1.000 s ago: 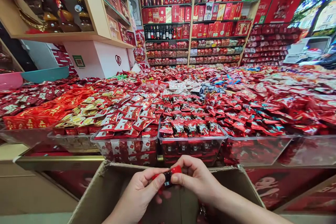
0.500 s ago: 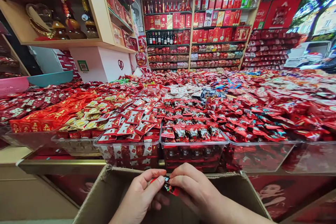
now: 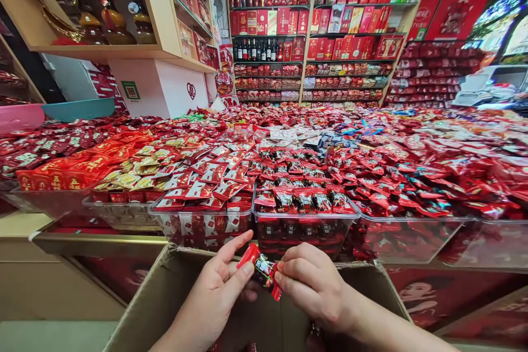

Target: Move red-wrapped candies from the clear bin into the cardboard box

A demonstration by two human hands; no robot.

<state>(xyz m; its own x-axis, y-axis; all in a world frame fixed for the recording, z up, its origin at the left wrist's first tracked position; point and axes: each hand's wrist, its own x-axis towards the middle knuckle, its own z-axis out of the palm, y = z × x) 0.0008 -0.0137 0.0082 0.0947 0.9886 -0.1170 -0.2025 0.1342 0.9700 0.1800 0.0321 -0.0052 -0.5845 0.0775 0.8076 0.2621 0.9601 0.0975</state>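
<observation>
A single wrapped candy [image 3: 264, 270], black with red ends, is held between my two hands above an open cardboard box [image 3: 142, 297]. My left hand [image 3: 218, 286] pinches its left end between thumb and fingers, with the index finger stretched upward. On the other side, my right hand [image 3: 313, 283] grips the candy's right end with bent fingers. Straight ahead, a clear plastic bin [image 3: 305, 231] holds rows of matching black-and-red candies [image 3: 305, 201]. A few dark red wrapped pieces show low in the box, partly hidden by my hands.
Beside that bin stands a bin of red-and-white packets [image 3: 202, 225]; to the right is another of red candies [image 3: 412, 236]. Heaped sweets spread behind them. A wooden cabinet [image 3: 165, 22] overhangs at left, and shelves [image 3: 309, 38] with bottles and boxes line the back.
My fingers have shifted to the candy's ends, so more of its wrapper shows. My left index finger has lifted. The view has tipped down slightly, revealing pieces in the box.
</observation>
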